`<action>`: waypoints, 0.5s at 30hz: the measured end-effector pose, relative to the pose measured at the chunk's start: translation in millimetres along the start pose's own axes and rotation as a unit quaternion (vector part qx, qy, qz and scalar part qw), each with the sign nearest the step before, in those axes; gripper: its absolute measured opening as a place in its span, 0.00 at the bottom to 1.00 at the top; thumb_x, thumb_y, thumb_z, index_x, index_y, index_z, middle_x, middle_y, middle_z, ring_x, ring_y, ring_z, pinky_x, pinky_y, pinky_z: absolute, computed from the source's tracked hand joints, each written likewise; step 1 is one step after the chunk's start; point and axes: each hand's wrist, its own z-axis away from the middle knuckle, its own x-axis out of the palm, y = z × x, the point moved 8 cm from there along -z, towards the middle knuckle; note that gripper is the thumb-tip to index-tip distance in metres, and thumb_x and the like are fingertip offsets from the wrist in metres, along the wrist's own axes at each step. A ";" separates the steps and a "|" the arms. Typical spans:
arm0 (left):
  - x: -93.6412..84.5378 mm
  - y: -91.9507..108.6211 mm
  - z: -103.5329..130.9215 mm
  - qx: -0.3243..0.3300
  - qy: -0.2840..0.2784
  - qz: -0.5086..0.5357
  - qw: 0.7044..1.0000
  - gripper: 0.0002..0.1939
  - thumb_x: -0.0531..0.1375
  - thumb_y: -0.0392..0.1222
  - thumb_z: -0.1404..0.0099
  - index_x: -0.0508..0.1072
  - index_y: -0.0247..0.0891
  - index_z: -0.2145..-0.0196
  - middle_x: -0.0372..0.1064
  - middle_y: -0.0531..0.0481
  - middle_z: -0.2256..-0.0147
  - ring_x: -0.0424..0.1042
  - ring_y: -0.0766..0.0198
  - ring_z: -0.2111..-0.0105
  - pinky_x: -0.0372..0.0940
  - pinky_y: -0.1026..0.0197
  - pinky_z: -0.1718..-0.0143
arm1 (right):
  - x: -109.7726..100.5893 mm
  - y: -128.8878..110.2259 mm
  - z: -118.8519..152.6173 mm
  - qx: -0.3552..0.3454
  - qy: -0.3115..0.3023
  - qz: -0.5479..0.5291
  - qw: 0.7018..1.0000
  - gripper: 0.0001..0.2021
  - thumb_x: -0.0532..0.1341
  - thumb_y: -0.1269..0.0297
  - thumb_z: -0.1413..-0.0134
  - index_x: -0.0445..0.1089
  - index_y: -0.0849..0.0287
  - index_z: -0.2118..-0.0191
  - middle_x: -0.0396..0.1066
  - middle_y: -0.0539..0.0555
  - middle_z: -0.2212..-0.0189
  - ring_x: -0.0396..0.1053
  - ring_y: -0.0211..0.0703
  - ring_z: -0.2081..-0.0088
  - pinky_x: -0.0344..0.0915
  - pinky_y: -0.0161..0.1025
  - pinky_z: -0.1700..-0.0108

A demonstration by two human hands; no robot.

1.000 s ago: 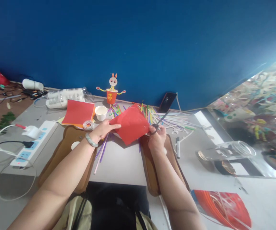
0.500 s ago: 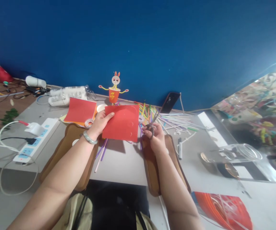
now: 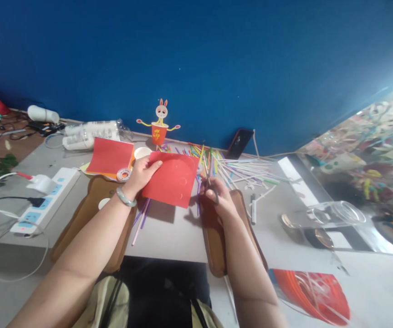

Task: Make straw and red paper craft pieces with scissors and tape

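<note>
Okay, status: red sheet (image 3: 165, 180) is up off the table (image 3: 169, 248), centre, tilted, between my two hands. Faint curved marks (image 3: 182, 181) show on it, mostly toward the right side. So the marks are there. Edges I can see look straight, no cut-out bits in view. My read: every visible curve is uncut, so the sheet's cutting is all left.

Left hand (image 3: 142, 173): thumb pressed flat on the sheet's left side, other fingers out of sight behind it, so a closed pinch on paper. Right hand (image 3: 222, 198): fingers curled round the handles of the scissors (image 3: 207, 171), blades pointing far. Blades sit just beside the right edge; can't tell if they're parted, too blurred.

Further out: white cup (image 3: 142, 153) and tape roll (image 3: 124, 174) far-left of the sheet, by a red paper stack (image 3: 111, 156). A few purple straws (image 3: 141, 223) lie near, below the sheet. Big straw pile (image 3: 251, 171) far right, marker (image 3: 253, 209) nearer, phone (image 3: 240, 143) leaning on the wall.

One rabbit figure (image 3: 162, 111) stands far side in a red cup (image 3: 158, 134), arms out, looks complete. Wrapped cups (image 3: 92, 134) far left, apparently unused.
</note>
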 end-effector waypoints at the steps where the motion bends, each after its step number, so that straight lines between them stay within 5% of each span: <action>1: -4.3 1.1 -0.5 0.003 0.020 -0.010 1.000 0.16 0.63 0.53 0.39 0.76 0.35 0.65 0.77 0.47 0.68 0.75 0.61 0.68 0.69 0.63 0.70 | 1.8 -0.7 1.4 0.010 -0.014 0.017 1.000 0.25 0.71 0.45 0.59 0.69 0.55 0.60 0.68 0.49 0.72 0.65 0.40 0.70 0.63 0.37 0.66; 6: -10.7 4.3 -1.4 0.020 0.049 -0.034 0.998 0.16 0.63 0.53 0.39 0.75 0.35 0.66 0.77 0.47 0.68 0.74 0.62 0.68 0.68 0.64 0.69 | 9.6 4.2 4.3 0.045 -0.057 0.054 0.996 0.22 0.73 0.47 0.60 0.70 0.55 0.63 0.67 0.49 0.74 0.66 0.41 0.71 0.64 0.37 0.67; 15: -2.1 6.7 1.8 0.033 0.020 -0.053 0.998 0.16 0.61 0.52 0.37 0.76 0.34 0.64 0.77 0.46 0.66 0.75 0.60 0.66 0.69 0.62 0.67 | 6.5 11.2 1.9 0.042 -0.029 0.066 0.997 0.22 0.73 0.47 0.61 0.73 0.56 0.63 0.70 0.51 0.76 0.68 0.42 0.72 0.64 0.37 0.70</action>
